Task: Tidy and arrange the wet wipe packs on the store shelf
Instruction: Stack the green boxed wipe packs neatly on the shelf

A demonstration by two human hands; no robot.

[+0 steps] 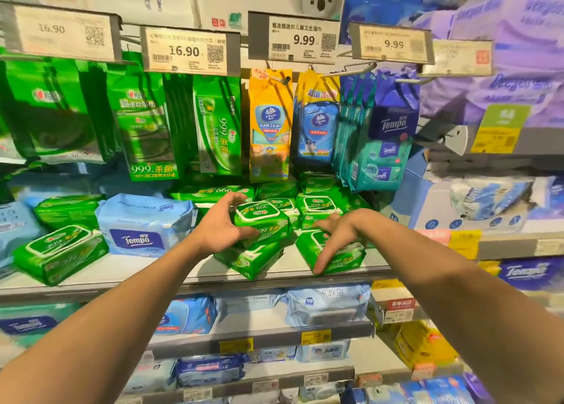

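Shelf (146,269) front: green pack (262,223) within left hand (219,229) grip.

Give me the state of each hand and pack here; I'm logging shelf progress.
left hand: gripping the top green pack
top green pack: held, stacked on another
lower green pack: tilted at the shelf edge
right hand: fingers spread, pressing on the right green pack
right green pack: flat, askew
blue Tempo pack: lying flat, untouched

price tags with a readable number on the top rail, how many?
4: far-left 16.90 tag, second 16.90 tag, centre 9.99 tag, right 9.99 tag. A fifth tag beyond is too blurred to read.
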